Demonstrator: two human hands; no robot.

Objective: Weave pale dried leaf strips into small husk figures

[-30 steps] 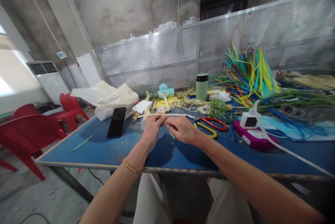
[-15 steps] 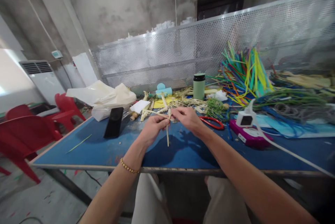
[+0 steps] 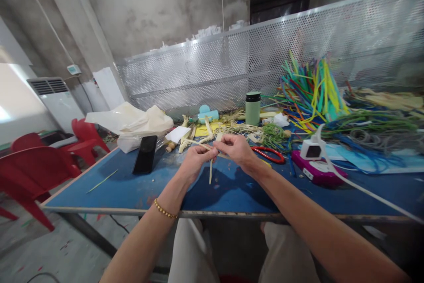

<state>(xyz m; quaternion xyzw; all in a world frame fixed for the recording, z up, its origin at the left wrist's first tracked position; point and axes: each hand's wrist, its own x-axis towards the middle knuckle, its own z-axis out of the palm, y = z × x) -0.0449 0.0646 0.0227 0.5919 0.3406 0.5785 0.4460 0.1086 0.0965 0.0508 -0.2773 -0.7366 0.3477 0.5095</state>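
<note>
My left hand (image 3: 195, 160) and my right hand (image 3: 236, 148) meet above the blue table (image 3: 109, 190), fingers pinched on pale straw strips (image 3: 211, 169). One strip hangs down from between the hands toward the tabletop, another runs back left from my left fingers. A gold bead bracelet (image 3: 163, 209) sits on my left wrist. Behind the hands lies a heap of pale straw pieces (image 3: 232, 129).
A black phone (image 3: 145, 154) lies left of the hands beside a crumpled white bag (image 3: 132, 123). Red-handled pliers (image 3: 270, 154), a green flask (image 3: 253, 108), a pink-and-white device (image 3: 316, 164), and coloured strips (image 3: 311, 88) fill the right. A perforated metal screen (image 3: 198, 75) backs the table. Red chairs (image 3: 36, 168) stand left.
Both hands rose a little off the table and drew together. The held strip turned from lying flat to hanging down between them.
</note>
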